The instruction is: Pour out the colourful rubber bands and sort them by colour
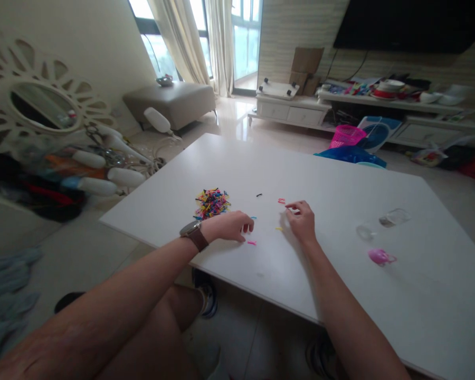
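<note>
A pile of small colourful rubber bands (211,203) lies on the white table (340,295). My left hand (231,226), with a brown watch on its wrist, rests just right of the pile, fingers curled down over a small pink piece. A blue band and a pink band (252,243) lie beside it. My right hand (302,219) rests on the table with its fingertips pinching at a red band (281,201). A yellow band (279,228) lies between the hands, and a black one (258,195) sits farther back.
A clear jar (382,221) lies on its side at the right, with a pink lid (381,257) near it. Beyond the table stand a pink basket (346,135), a low white cabinet (288,111) and a grey bench (170,103). Clutter fills the floor at left.
</note>
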`<move>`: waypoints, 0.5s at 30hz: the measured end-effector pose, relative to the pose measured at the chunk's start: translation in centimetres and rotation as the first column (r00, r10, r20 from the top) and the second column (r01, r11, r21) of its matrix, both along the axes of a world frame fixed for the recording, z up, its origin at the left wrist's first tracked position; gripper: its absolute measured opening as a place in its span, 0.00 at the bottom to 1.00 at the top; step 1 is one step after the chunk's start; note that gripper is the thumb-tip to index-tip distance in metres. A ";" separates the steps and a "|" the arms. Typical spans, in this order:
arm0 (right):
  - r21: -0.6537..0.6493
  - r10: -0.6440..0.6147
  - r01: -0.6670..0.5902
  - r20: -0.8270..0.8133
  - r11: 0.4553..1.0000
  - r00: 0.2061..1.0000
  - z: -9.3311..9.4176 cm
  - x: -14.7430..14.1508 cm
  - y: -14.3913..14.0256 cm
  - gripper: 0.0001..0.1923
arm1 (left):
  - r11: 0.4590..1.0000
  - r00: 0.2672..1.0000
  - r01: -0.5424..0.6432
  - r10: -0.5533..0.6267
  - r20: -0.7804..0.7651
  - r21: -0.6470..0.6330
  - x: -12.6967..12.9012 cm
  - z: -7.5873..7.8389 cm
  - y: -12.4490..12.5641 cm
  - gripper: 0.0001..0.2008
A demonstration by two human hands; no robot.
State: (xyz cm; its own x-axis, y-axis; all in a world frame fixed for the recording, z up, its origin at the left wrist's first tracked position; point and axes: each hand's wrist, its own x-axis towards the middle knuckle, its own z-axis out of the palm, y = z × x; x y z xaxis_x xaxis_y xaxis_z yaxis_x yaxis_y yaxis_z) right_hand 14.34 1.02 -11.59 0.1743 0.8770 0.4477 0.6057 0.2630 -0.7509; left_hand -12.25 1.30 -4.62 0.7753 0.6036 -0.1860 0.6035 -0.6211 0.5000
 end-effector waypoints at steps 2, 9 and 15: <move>0.000 -0.002 0.002 -0.004 1.000 1.000 0.0 0.0 0.0 0.08 | 0.993 0.994 -0.113 0.113 -0.009 0.033 -1.7 1.2 1.0 0.10; 0.007 0.008 -0.008 -0.003 1.000 1.000 0.0 -0.2 0.1 0.08 | 0.872 0.873 -0.486 0.487 -0.016 0.059 -7.7 2.7 3.1 0.10; 0.012 0.004 -0.004 -0.010 1.000 1.000 0.0 -0.1 0.1 0.07 | 0.899 0.894 -0.432 0.438 -0.095 0.071 -7.9 -0.1 3.4 0.07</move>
State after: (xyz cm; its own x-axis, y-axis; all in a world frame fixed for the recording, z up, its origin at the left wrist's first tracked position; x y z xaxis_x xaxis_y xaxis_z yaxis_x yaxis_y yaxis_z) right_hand 14.22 1.13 -11.59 0.1749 0.8722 0.4568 0.5972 0.2748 -0.7536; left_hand -20.19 4.66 -4.74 0.4105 0.8859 -0.2160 0.8665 -0.3052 0.3950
